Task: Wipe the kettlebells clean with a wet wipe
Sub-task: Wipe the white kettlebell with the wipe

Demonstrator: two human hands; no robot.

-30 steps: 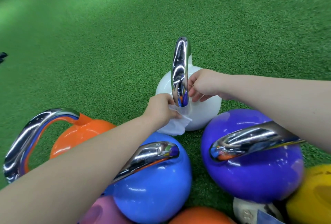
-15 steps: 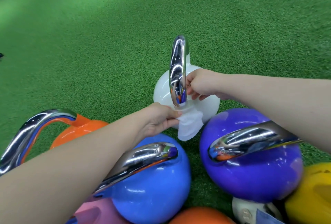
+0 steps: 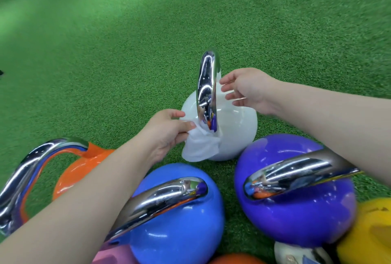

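No readable labels on anything. Left hand (image 3: 169,130) pinches the wet wipe (image 3: 201,147) against the white kettlebell (image 3: 234,128) mid-frame; right hand (image 3: 247,88) is spread loose beside its handle (image 3: 206,86). Open green turf (image 3: 148,31) fills the whole upper frame.

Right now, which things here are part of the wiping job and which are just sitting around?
In the job:
- wet wipe, pinched by the left hand
- white kettlebell, with its chrome handle
- right hand, open beside the handle

Lying about for now:
- blue kettlebell
- purple kettlebell
- orange kettlebell
- yellow kettlebell
- green turf
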